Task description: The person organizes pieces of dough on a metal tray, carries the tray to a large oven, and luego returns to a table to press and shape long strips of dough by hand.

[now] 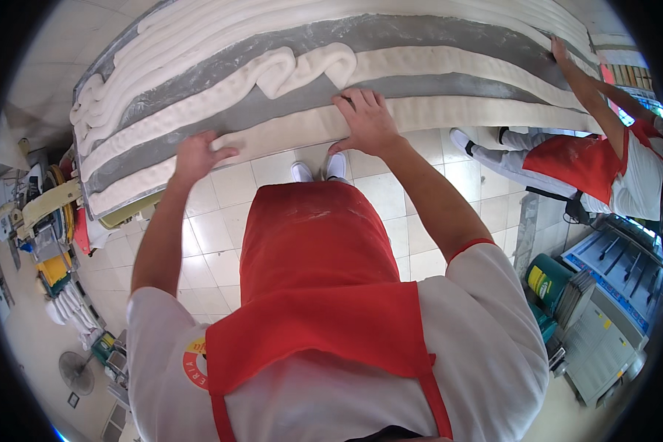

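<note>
A long flat strip of dough (287, 127) lies along the near edge of a grey, flour-dusted table (199, 124). My left hand (197, 156) rests over this strip toward its left part, thumb stretched out to the right and the other fingers partly hidden. Farther right, my right hand (368, 124) lies across the same strip, fingers spread toward the far side and thumb at the near edge. Neither hand appears to grip the dough. Behind it runs a second dough strip (191, 103), bunched into loops near the middle.
Several long dough strips (199, 44) lie side by side at the table's far side. At the right, a co-worker in a red apron (574, 163) reaches a hand (560, 50) onto the dough. Shelves of supplies (51, 258) stand left; a grey cabinet (593, 353) stands right.
</note>
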The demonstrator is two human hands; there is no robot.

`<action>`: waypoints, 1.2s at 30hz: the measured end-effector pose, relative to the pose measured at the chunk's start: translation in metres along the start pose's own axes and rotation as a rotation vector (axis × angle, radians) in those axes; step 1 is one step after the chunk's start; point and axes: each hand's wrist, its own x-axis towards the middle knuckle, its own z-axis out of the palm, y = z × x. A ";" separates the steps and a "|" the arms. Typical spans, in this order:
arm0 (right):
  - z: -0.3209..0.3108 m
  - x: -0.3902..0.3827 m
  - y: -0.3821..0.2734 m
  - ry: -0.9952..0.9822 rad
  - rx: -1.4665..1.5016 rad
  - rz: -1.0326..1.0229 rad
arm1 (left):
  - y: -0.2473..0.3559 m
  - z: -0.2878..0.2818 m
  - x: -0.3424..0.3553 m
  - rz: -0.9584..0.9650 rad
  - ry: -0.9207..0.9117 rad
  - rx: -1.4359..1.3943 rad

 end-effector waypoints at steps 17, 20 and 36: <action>0.031 0.058 -0.085 -0.080 0.063 -0.153 | 0.044 0.034 0.019 0.241 0.152 -0.291; 0.026 0.055 -0.092 -0.128 0.078 -0.085 | 0.041 0.028 0.016 0.214 0.109 -0.273; 0.036 0.031 -0.187 -0.263 -0.277 0.428 | -0.066 0.004 -0.019 0.137 -0.017 -0.122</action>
